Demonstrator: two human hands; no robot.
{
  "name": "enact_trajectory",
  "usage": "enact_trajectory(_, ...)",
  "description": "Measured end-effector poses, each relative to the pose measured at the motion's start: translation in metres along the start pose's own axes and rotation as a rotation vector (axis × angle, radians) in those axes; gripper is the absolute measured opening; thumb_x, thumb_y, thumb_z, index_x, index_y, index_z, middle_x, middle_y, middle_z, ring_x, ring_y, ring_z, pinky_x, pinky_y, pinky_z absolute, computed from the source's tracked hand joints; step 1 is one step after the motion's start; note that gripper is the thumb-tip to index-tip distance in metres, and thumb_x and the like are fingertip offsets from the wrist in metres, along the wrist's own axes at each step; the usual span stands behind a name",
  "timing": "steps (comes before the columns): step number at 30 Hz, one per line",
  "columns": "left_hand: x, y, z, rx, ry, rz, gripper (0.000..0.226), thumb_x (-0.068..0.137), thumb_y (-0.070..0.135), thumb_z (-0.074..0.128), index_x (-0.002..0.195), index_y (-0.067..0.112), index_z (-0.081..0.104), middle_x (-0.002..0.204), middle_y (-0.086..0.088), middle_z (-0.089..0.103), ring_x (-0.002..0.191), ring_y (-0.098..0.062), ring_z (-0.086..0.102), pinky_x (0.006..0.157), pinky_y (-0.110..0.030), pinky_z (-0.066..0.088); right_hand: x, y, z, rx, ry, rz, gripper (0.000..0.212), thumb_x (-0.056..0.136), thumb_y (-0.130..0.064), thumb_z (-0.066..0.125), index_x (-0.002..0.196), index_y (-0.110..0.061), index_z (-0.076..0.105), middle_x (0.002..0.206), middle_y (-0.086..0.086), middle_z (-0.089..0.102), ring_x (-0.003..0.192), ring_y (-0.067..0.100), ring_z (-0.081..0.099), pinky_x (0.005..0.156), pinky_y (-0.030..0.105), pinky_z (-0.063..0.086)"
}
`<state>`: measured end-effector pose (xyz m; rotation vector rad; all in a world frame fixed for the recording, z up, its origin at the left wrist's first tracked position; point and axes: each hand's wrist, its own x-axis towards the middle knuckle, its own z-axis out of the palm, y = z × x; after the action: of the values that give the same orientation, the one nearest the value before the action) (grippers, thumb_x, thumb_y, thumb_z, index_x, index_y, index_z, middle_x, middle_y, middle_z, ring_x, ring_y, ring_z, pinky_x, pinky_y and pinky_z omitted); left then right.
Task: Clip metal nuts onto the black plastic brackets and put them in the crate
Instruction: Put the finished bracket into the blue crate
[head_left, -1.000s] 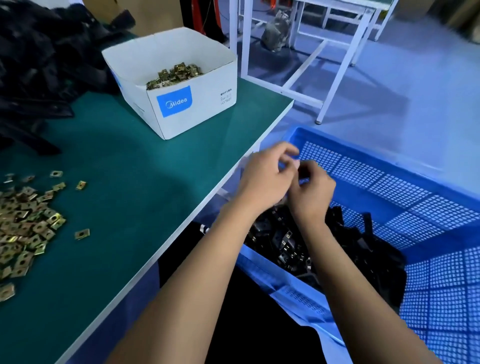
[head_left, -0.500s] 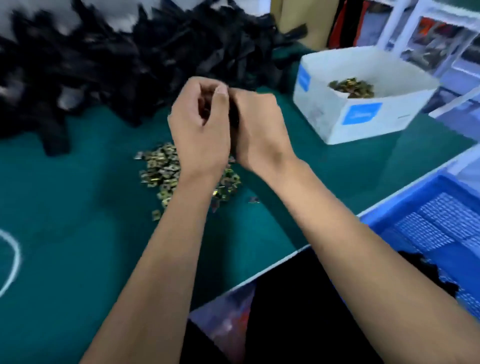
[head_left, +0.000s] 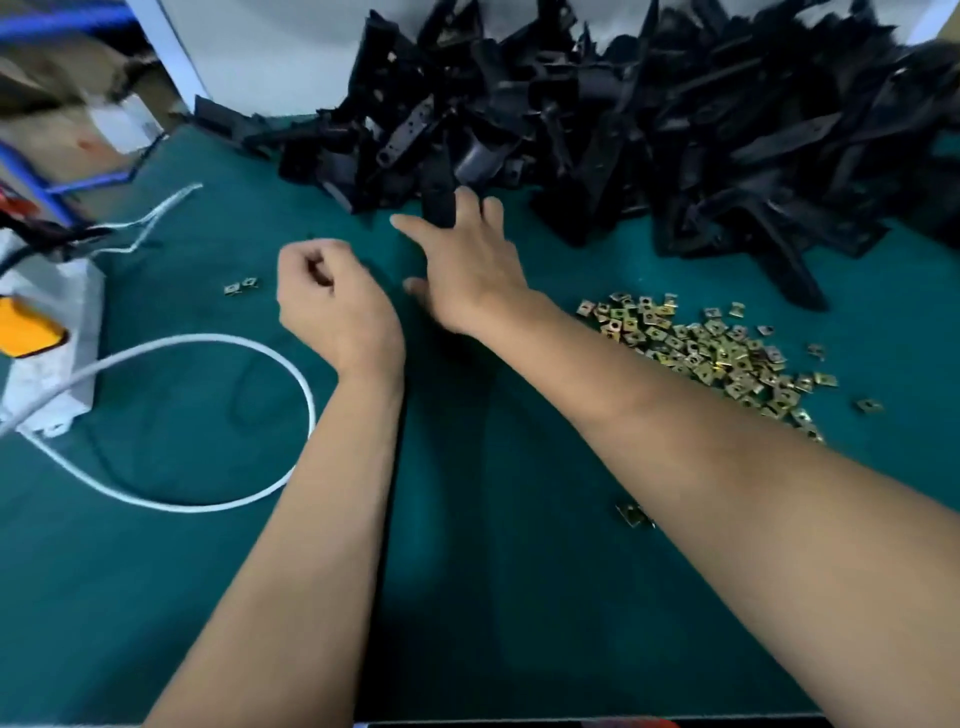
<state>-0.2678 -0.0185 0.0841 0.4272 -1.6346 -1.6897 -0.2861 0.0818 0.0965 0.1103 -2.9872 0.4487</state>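
A big heap of black plastic brackets (head_left: 649, 119) fills the back of the green table (head_left: 493, 571). My right hand (head_left: 467, 265) reaches to the heap's near edge with fingers spread, and its fingertips touch one upright bracket (head_left: 438, 200). My left hand (head_left: 332, 306) hovers left of it, curled into a loose fist with nothing visible in it. A pile of brass-coloured metal nuts (head_left: 701, 353) lies right of my right forearm. Two stray nuts (head_left: 241, 286) lie left of my left hand. The crate is out of view.
A white cable (head_left: 218, 415) loops across the table's left side to a white device (head_left: 52, 353) with an orange part (head_left: 26, 327). Cardboard boxes (head_left: 62, 119) stand beyond the left edge. One loose nut (head_left: 631, 514) lies under my right forearm.
My view swung from the blue crate back over the table. My hands, joined together before, have separated; the right now stretches to the bracket heap and the left has drawn aside.
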Motion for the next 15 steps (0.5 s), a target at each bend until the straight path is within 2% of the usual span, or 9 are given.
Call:
enact_trajectory(1,-0.001,0.000,0.002,0.008,-0.021,-0.003,0.020,0.088,0.005,0.055,0.072,0.016,0.058,0.071,-0.016,0.061,0.062,-0.008,0.052,0.065,-0.014,0.041,0.011,-0.001,0.004,-0.003,-0.042,0.049,0.058,0.101,-0.047,0.058,0.154,-0.046,0.036,0.162,0.015,0.023,0.147,0.038,0.016,0.109,0.046,0.035)
enact_trajectory(3,-0.001,-0.003,0.005,0.025,-0.073,-0.040,0.017,0.088,0.007,0.054,0.073,0.015,0.058,0.070,-0.014,0.064,0.062,-0.009,0.055,0.066,-0.017,0.043,0.023,0.002,0.008,0.038,-0.067,0.113,0.052,0.101,-0.046,0.058,0.151,-0.043,0.045,0.156,0.012,0.038,0.145,0.037,0.023,0.112,0.045,0.032)
enact_trajectory(6,0.005,-0.009,0.007,-0.019,-0.191,-0.181,0.016,0.094,0.012,0.052,0.078,0.012,0.056,0.071,-0.010,0.064,0.060,-0.020,0.059,0.062,-0.034,0.050,0.019,0.007,0.003,0.261,0.065,0.120,0.032,0.097,-0.023,0.068,0.128,-0.028,0.070,0.139,0.008,0.057,0.129,0.029,0.051,0.104,0.038,0.048)
enact_trajectory(7,0.007,-0.009,0.008,-0.057,-0.238,-0.232,0.018,0.097,0.015,0.052,0.081,0.010,0.055,0.072,-0.010,0.063,0.057,-0.020,0.059,0.058,-0.034,0.051,0.012,0.010,0.000,0.349,0.116,0.145,0.024,0.095,-0.017,0.068,0.117,-0.025,0.075,0.130,0.004,0.063,0.119,0.024,0.060,0.099,0.035,0.053)
enact_trajectory(9,0.007,-0.009,0.011,-0.123,-0.367,-0.345,0.023,0.103,0.023,0.051,0.091,0.005,0.058,0.080,-0.013,0.064,0.058,-0.020,0.065,0.058,-0.031,0.056,-0.009,0.014,-0.009,0.495,0.234,0.166,0.015,0.094,-0.011,0.066,0.100,-0.021,0.076,0.111,-0.001,0.070,0.101,0.015,0.066,0.091,0.032,0.056)
enact_trajectory(12,-0.002,-0.007,0.016,-0.256,-0.677,-0.563,0.045,0.104,0.045,0.053,0.110,0.002,0.064,0.102,-0.018,0.066,0.088,-0.025,0.070,0.081,-0.033,0.057,-0.054,0.015,-0.026,0.459,0.340,-0.002,0.009,0.093,-0.010,0.064,0.096,-0.016,0.071,0.101,0.001,0.065,0.095,0.020,0.062,0.087,0.039,0.051)
enact_trajectory(14,-0.014,-0.002,0.016,-0.387,-0.890,-0.686,0.054,0.099,0.059,0.054,0.105,0.009,0.073,0.116,-0.012,0.067,0.110,-0.025,0.066,0.096,-0.038,0.053,-0.083,0.017,-0.034,0.239,0.262,-0.189,0.009,0.094,-0.012,0.063,0.099,-0.016,0.069,0.106,0.004,0.060,0.096,0.028,0.061,0.080,0.045,0.051)
enact_trajectory(15,-0.019,0.001,0.016,-0.419,-0.942,-0.709,0.055,0.096,0.062,0.055,0.104,0.011,0.073,0.121,-0.008,0.070,0.114,-0.024,0.067,0.097,-0.040,0.055,-0.095,0.019,-0.037,0.129,0.196,-0.265,0.008,0.095,-0.014,0.063,0.100,-0.017,0.069,0.110,0.004,0.057,0.098,0.031,0.061,0.078,0.047,0.052)
